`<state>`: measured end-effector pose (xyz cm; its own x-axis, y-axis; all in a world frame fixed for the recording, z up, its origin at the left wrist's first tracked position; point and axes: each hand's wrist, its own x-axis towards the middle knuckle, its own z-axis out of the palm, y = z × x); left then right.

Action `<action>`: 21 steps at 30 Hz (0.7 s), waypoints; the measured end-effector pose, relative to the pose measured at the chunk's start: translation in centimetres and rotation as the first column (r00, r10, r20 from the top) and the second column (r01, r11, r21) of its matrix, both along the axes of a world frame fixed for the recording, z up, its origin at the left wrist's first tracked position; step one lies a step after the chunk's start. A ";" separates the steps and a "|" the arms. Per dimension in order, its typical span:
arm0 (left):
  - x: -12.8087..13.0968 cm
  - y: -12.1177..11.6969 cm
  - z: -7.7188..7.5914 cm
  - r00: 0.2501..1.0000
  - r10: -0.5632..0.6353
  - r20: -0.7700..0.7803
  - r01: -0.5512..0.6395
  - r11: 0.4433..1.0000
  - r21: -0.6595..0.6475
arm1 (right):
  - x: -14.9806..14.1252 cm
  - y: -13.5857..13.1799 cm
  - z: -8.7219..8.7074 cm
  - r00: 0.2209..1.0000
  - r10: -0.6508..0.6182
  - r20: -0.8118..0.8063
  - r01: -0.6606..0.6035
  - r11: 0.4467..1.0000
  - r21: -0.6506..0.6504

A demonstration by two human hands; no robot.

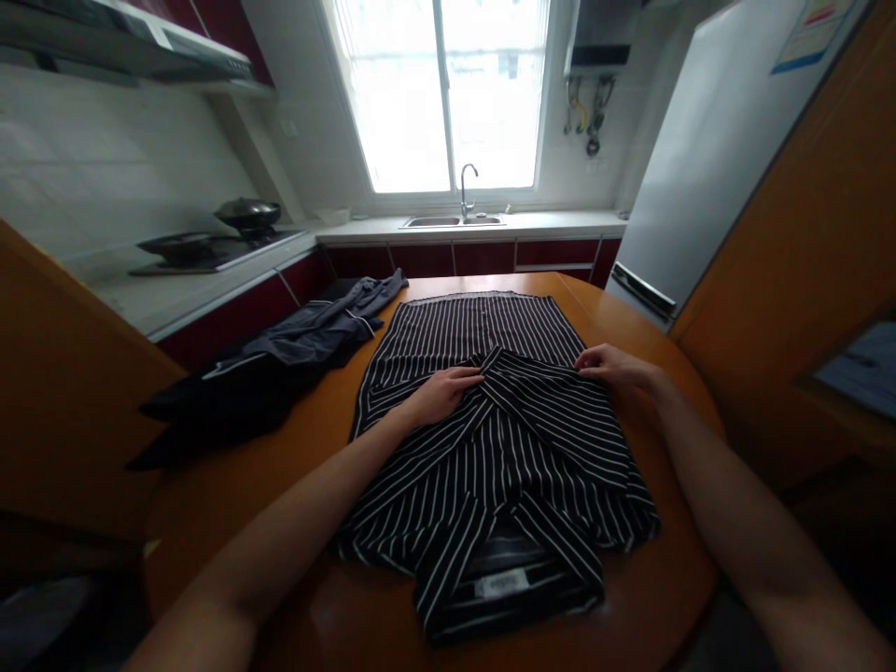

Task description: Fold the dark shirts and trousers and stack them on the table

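Shirt (504, 448), black with thin white stripes, lies spread on the orange-brown tabletop (595, 301), its collar (448, 579) at the near end and its hem at the far end. A pale label (502, 582) shows inside the collar. Both sleeves are folded inward over the front, meeting near the middle. The left hand (441, 392) rests palm down there, fingers extended and close together on the sleeve fabric; whether it pinches any cloth cannot be told. The right hand (609, 362) is at the right edge, fingers bent and drawn together with the thumb on the striped cloth. Dark grey and black garments (280, 355) lie in a heap along the left side. Beyond, a sink (434, 222) with a faucet (463, 191) sits beneath a bright window (399, 103). A lidded pan (248, 215) stands on the stove far left; a silver refrigerator (690, 159) stands far right.
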<state>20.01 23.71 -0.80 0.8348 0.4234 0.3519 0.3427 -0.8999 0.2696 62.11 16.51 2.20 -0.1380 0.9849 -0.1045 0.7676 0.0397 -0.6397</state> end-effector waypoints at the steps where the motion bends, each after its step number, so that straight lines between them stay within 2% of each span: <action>1: 0.0 0.0 0.0 1.000 0.004 -0.004 -0.004 1.000 0.005 | -0.1 0.1 0.0 0.999 -0.008 0.038 0.007 1.000 0.021; 3: 0.1 -0.1 0.2 1.000 0.004 0.002 -0.004 1.000 0.007 | -0.9 0.3 0.1 0.991 -0.063 0.121 0.049 0.992 0.119; 5: 0.1 -0.3 0.4 1.000 -0.013 0.002 0.013 1.000 -0.003 | -2.6 0.5 0.1 0.973 -0.148 0.176 0.095 0.955 0.281; 8: 0.1 -0.5 0.6 0.998 -0.016 -0.055 0.015 0.999 -0.032 | -5.9 0.5 -0.3 0.964 -0.157 0.214 0.044 0.889 0.456; 9: 0.1 -0.5 0.7 0.996 -0.004 -0.084 0.001 0.999 -0.041 | -7.1 0.4 -0.6 0.963 -0.123 0.241 0.000 0.890 0.455; 11: 0.0 -0.5 0.6 0.989 0.026 -0.143 -0.034 0.998 -0.054 | -8.9 0.2 -1.5 0.948 -0.054 0.313 -0.066 0.930 0.362; 13: 0.0 -0.4 0.5 0.979 0.044 -0.197 -0.058 0.996 -0.064 | -10.0 0.0 -2.6 0.929 -0.010 0.371 -0.077 0.973 0.219; 15: 0.0 -0.3 0.3 0.968 0.057 -0.243 -0.075 0.995 -0.065 | -10.2 -0.3 -3.3 0.919 0.005 0.395 -0.070 0.986 0.151; 18: 0.0 0.1 0.0 0.958 0.073 -0.277 -0.090 0.995 -0.049 | -9.3 -1.1 -3.7 0.924 0.008 0.383 -0.099 0.971 0.218; 21: -0.1 0.6 -0.5 0.961 0.071 -0.268 -0.082 0.996 -0.029 | -8.0 -2.9 -3.1 0.934 0.038 0.356 -0.148 0.947 0.285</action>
